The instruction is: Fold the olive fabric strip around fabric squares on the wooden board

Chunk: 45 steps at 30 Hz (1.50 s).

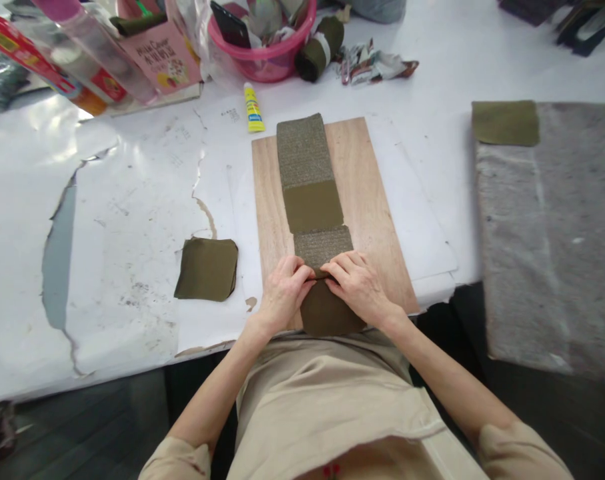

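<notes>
On a wooden board (372, 200) lies a long strip of olive-green fabric pieces (313, 207), with smooth parts and greyish textured parts in turn. At its near end, over the board's front edge, is a smooth dark olive fabric piece (332, 312). My left hand (286, 291) pinches the upper edge of that piece at its left side. My right hand (359, 283) pinches the same edge a little to the right, the fingertips of both hands close together. A small stack of olive fabric pieces (207, 269) lies left of the board.
A yellow glue tube (253, 108) lies behind the board. Further back stand a pink basket (267, 63) of odds and ends, a rolled olive fabric (319, 50) and bottles (107, 53). At right, a grey padded board (547, 247) carries an olive piece (506, 123). The white table covering (132, 200) is torn.
</notes>
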Available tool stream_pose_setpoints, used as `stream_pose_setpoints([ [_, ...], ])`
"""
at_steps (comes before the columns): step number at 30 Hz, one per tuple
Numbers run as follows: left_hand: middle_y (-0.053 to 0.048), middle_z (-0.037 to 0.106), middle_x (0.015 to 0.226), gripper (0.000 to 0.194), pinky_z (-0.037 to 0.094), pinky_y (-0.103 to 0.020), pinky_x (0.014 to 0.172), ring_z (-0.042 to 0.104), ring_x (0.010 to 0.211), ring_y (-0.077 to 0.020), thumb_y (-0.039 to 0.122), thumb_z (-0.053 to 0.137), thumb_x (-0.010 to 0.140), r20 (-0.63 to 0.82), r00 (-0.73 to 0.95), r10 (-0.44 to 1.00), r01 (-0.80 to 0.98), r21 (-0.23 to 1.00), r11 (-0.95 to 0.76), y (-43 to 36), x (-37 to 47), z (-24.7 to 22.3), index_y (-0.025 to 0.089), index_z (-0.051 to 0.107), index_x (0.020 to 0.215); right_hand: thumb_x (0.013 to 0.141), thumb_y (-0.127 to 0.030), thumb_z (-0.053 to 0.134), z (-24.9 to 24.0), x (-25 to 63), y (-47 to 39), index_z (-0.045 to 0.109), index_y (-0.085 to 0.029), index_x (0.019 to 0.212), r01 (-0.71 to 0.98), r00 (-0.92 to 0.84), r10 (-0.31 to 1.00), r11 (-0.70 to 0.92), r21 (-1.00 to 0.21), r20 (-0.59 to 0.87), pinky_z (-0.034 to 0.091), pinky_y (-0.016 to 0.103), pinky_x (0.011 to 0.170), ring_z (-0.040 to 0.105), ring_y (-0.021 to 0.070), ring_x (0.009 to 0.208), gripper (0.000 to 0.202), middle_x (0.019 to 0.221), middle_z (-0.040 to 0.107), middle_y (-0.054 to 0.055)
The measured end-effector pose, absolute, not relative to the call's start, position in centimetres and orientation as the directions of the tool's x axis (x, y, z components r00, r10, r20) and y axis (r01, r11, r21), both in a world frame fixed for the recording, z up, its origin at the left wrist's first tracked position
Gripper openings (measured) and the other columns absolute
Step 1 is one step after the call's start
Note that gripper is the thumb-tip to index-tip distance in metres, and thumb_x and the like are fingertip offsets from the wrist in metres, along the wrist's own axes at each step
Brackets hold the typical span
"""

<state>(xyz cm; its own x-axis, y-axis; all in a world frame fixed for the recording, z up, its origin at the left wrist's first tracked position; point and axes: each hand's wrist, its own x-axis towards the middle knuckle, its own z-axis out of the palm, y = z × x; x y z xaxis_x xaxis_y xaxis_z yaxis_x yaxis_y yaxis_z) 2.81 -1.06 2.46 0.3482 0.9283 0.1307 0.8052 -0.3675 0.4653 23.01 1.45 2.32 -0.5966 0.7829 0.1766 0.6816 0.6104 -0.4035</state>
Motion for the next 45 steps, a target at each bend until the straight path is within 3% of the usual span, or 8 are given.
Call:
stream_pose_setpoints([
  [7, -0.003, 0.057, 0.088, 0.006, 0.046, -0.033, 0.074, 0.051, 0.089, -0.0210, 0.023, 0.057, 0.093, 0.073, 0.421, 0.904, 0.778, 0.483, -0.402, -0.4, 2.5, 2.8, 0.020, 0.057, 0.087, 0.085, -0.020, 0.064, 2.5, 22.7, 2.1, 0.063, -0.021, 0.085, 0.690, -0.599, 0.781, 0.616, -0.379, 0.177, 0.039, 0.036, 0.086, 0.050, 0.0221, 0.099, 0.002, 0.101, 0.060, 0.006],
  [13, -0.004, 0.061, 0.086, 0.012, 0.046, -0.034, 0.074, 0.052, 0.087, -0.0207, 0.026, 0.053, 0.095, 0.045, 0.444, 0.895, 0.751, 0.526, -0.400, -0.2, 2.2, 2.8, 0.020, 0.061, 0.088, 0.083, -0.033, 0.071, 2.2, 25.9, 2.7, 0.062, -0.021, 0.085, 0.735, -0.504, 0.843, 0.533, -0.419, 0.188, 0.041, 0.040, 0.094, 0.049, 0.0253, 0.114, 0.015, 0.117, 0.058, 0.008],
  [18, -0.004, 0.061, 0.083, 0.013, 0.045, -0.034, 0.073, 0.052, 0.085, -0.0201, 0.027, 0.055, 0.095, 0.065, 0.414, 0.908, 0.730, 0.573, -0.373, -0.1, 2.1, 2.6, 0.021, 0.062, 0.085, 0.081, -0.037, 0.073, 2.6, 28.7, 3.4, 0.057, -0.020, 0.071, 0.757, -0.436, 0.875, 0.483, -0.441, 0.209, 0.043, 0.042, 0.094, 0.050, 0.0272, 0.115, 0.025, 0.117, 0.059, 0.009],
  [26, -0.002, 0.062, 0.083, 0.010, 0.044, -0.033, 0.072, 0.053, 0.083, -0.0186, 0.028, 0.060, 0.092, 0.076, 0.411, 0.909, 0.711, 0.596, -0.372, 0.2, 1.7, 2.2, 0.021, 0.063, 0.085, 0.091, -0.027, 0.062, 2.4, 24.4, 2.0, 0.064, -0.021, 0.105, 0.616, -0.549, 0.803, 0.576, -0.537, 0.232, 0.043, 0.037, 0.092, 0.056, 0.0205, 0.104, 0.015, 0.104, 0.066, 0.005],
  [34, -0.003, 0.063, 0.085, 0.012, 0.047, -0.032, 0.074, 0.056, 0.084, -0.0182, 0.030, 0.057, 0.094, 0.111, 0.387, 0.915, 0.693, 0.619, -0.368, -0.1, 1.1, 1.8, 0.021, 0.065, 0.091, 0.096, -0.026, 0.054, 1.6, 23.2, 1.7, 0.069, -0.022, 0.097, 0.644, -0.519, 0.817, 0.567, -0.513, 0.251, 0.041, 0.035, 0.088, 0.055, 0.0189, 0.095, 0.016, 0.090, 0.068, 0.003],
  [45, -0.004, 0.063, 0.090, 0.010, 0.049, -0.028, 0.075, 0.057, 0.086, -0.0149, 0.018, 0.054, 0.094, 0.228, 0.349, 0.909, 0.683, 0.602, -0.414, -0.8, 0.5, 1.1, 0.019, 0.064, 0.097, 0.096, -0.021, 0.054, 1.1, 23.5, 1.5, 0.072, -0.025, 0.101, 0.629, -0.513, 0.810, 0.581, -0.517, 0.286, 0.041, 0.033, 0.085, 0.054, 0.0166, 0.092, 0.019, 0.091, 0.067, 0.002],
])
